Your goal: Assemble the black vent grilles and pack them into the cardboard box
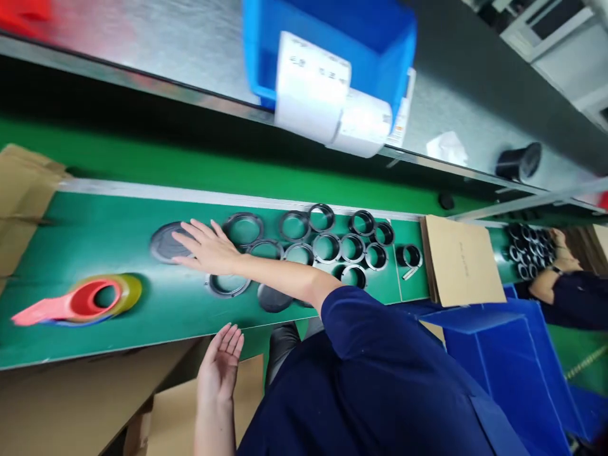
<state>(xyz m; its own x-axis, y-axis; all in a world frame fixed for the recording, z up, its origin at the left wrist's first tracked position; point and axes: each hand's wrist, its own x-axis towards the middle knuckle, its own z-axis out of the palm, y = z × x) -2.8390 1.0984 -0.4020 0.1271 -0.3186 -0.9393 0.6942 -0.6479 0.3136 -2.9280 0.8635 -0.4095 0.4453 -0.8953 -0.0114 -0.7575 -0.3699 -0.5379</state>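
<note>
My right hand [206, 249] reaches across to the left, palm down with its fingers spread. Its fingertips lie over the right part of a round black disc [166, 242]; whether they touch it is unclear. Below the table's front edge, my left hand [224, 360] is turned palm up, fingers extended, holding nothing. Several black rings stand on the green table [156, 316], among them a wide flat ring [244, 229] beside my right hand and a taller one [327, 247] farther right. Another dark disc [274, 299] lies partly beneath my right forearm.
A red tape dispenser [90, 299] lies at left. Cardboard [463, 259] stands right of the rings, near blue bins [498, 348]. Overhead, a shelf holds a blue bin [327, 19] and white rolls [311, 88]. At far right, another person's hand [563, 250] is by more black rings.
</note>
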